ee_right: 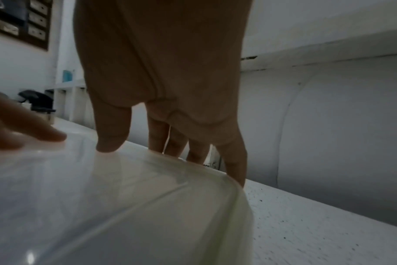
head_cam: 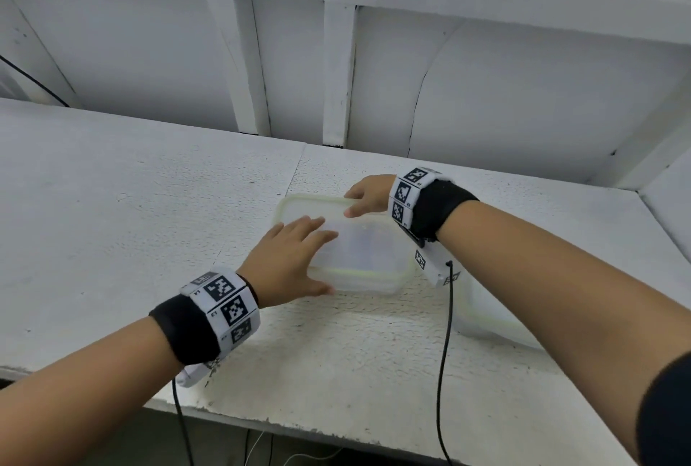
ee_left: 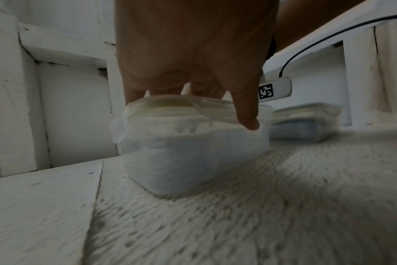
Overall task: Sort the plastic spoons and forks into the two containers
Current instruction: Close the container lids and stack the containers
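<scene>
A translucent container (head_cam: 368, 284) with a green-rimmed lid (head_cam: 299, 205) stands in the middle of the white table. My left hand (head_cam: 295, 260) lies flat on the lid, fingers straight, thumb (ee_left: 247, 114) down over the near rim of the container (ee_left: 188, 152). At the lid's far right corner, my right hand (head_cam: 368, 194) has its thumb on top and its fingers (ee_right: 193, 139) reaching straight down past the far rim of the lid (ee_right: 125, 197). A second lidded container (head_cam: 490, 319) sits partly under my right forearm, showing again in the left wrist view (ee_left: 304, 123). No spoon or fork shows clearly.
The rough white table (head_cam: 149, 204) stretches wide to the left, and its front edge runs along the bottom. A white beamed wall (head_cam: 336, 73) rises close behind the containers. Black cables (head_cam: 447, 353) hang from both wrist cameras.
</scene>
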